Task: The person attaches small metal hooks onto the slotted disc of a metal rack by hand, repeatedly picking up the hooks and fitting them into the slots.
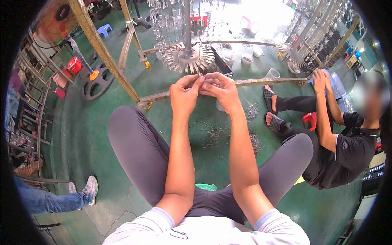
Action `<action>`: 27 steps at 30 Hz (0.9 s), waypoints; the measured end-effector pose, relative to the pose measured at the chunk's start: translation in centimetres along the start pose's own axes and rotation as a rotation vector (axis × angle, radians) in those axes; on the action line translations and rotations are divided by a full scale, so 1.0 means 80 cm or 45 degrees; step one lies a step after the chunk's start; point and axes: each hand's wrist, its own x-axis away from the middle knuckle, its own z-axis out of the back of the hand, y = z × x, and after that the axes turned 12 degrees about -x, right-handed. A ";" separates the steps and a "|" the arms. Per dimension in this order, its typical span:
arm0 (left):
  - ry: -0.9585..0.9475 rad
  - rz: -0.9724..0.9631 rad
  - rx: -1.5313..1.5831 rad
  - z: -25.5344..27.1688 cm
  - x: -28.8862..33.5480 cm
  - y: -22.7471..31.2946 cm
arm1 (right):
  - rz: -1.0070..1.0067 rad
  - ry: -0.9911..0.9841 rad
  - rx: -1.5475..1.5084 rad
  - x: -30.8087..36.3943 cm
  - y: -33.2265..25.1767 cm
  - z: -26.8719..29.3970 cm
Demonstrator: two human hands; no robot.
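Both arms reach forward, and the hands meet just below a hanging rack. My left hand (185, 90) is closed, thumb and fingertips pinched together. Against it, my right hand (220, 89) is also pinched, its fingers bent toward the left fingertips. Whatever sits between the fingers is too small to make out. Right above the hands is the rack's round base of flat metal fins (188, 57) on a grey pole (187, 24). Strings of small silvery metal pieces (165, 30) hang around that pole.
A rusty frame bar (261, 81) on yellow casters crosses in front. Loose metal hooks (214, 131) lie in piles on the green floor (94, 134). A seated co-worker (347, 139) is at right, beside another rack. A jeans-clad leg (53, 198) shows at left. Tubs (246, 59) stand behind.
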 end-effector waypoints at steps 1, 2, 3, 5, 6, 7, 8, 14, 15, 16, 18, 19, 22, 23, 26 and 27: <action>-0.010 -0.015 0.011 0.001 -0.001 -0.003 | 0.001 0.002 -0.003 -0.001 -0.003 -0.002; -0.013 -0.016 0.008 0.003 -0.003 -0.006 | -0.005 0.006 0.082 -0.001 -0.006 -0.004; -0.025 -0.029 0.023 0.004 -0.003 -0.006 | -0.010 0.015 0.170 -0.001 -0.008 -0.003; -0.042 -0.042 0.039 0.001 -0.002 -0.003 | -0.029 0.038 0.130 0.000 -0.006 0.002; -0.039 -0.035 0.020 0.001 -0.001 0.000 | -0.050 0.050 0.087 0.000 -0.005 0.003; -0.036 -0.027 0.002 0.001 0.000 0.002 | -0.049 0.051 0.085 0.000 -0.003 0.003; -0.038 -0.028 0.001 0.001 0.000 0.002 | -0.033 0.068 0.124 0.000 -0.001 0.004; -0.034 -0.035 -0.059 0.002 0.001 0.000 | 0.021 0.064 0.223 -0.001 0.008 0.008; -0.036 -0.034 -0.060 0.002 0.001 0.000 | 0.016 0.050 0.208 -0.001 0.008 0.008; -0.037 -0.033 -0.061 0.002 0.001 -0.001 | 0.017 0.050 0.207 -0.001 0.008 0.008; -0.037 -0.041 -0.058 0.001 0.001 -0.002 | 0.024 0.041 0.193 -0.001 0.008 0.009; -0.035 -0.048 -0.053 0.000 0.000 -0.003 | 0.024 0.043 0.193 -0.001 0.008 0.009; -0.046 -0.034 -0.035 -0.002 0.000 0.000 | 0.030 0.046 0.225 -0.003 0.008 0.010; -0.047 -0.035 -0.034 -0.003 -0.001 0.000 | 0.045 0.050 0.233 -0.004 0.007 0.010; -0.046 -0.030 0.015 0.000 -0.002 -0.001 | 0.072 0.048 0.262 -0.004 0.010 0.006; -0.055 -0.018 -0.006 0.001 -0.003 0.001 | 0.098 0.042 0.289 -0.008 0.009 0.004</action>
